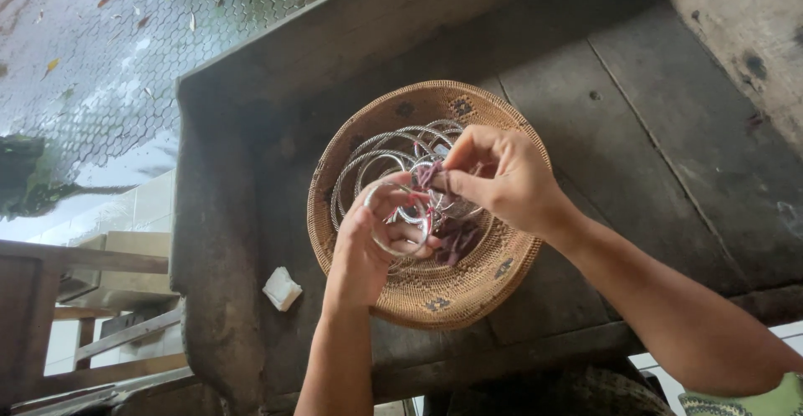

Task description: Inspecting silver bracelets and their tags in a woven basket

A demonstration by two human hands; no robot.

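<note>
The left hand [376, 236] grips a silver ring [400, 215] over the woven basket [427, 295] — the right hand [493, 178] pinches a purple thread [429, 173] at it. Wrapping looks under way; the next turn calls for steady tension.

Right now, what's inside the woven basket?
Inside the woven basket: a heap of silver metal rings and dark purple strips. The left hand holds one ring above it; the right hand pinches a strip. Both hands cover the basket's middle.

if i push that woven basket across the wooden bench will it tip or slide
The woven basket looks wide and shallow, so it would probably slide rather than tip. It likely weighs little, holding only thin metal rings, so a push may shift it easily.
</note>
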